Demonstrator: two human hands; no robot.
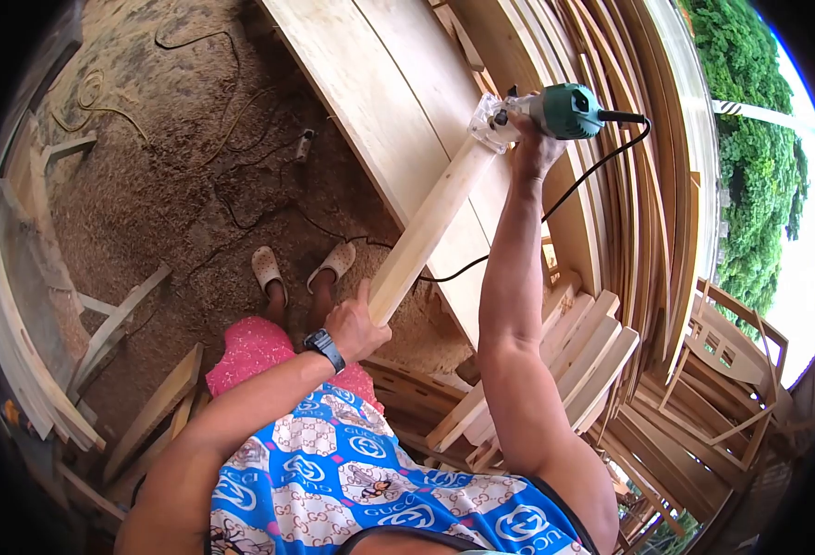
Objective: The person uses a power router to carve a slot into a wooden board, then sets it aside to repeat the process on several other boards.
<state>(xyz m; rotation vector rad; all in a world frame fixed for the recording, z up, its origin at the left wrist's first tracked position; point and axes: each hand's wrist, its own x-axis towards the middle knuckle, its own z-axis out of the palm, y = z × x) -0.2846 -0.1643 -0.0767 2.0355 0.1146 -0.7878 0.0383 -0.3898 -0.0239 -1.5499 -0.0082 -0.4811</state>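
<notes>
My right hand [534, 148] is wrapped around the body of a green trim router [569, 111] with a clear plastic base. The router's base rests at the far end of a long, narrow wooden board [430, 222]. That board lies slanted across wide planks, its near end sticking out past their edge. At this near end my left hand [356, 330], with a dark watch on the wrist, grips the board. The thumb side of the grip is partly hidden. From the router's top a black cord [601, 166] curves down and passes behind my right arm.
Wide planks [370, 92] form the work surface. Stacked boards [643, 139] stand along the right, with cut wood pieces [583, 361] below them. Cords [232, 203] trail over the sawdust-covered floor [176, 129] near my feet. A wooden frame [121, 319] stands at the left.
</notes>
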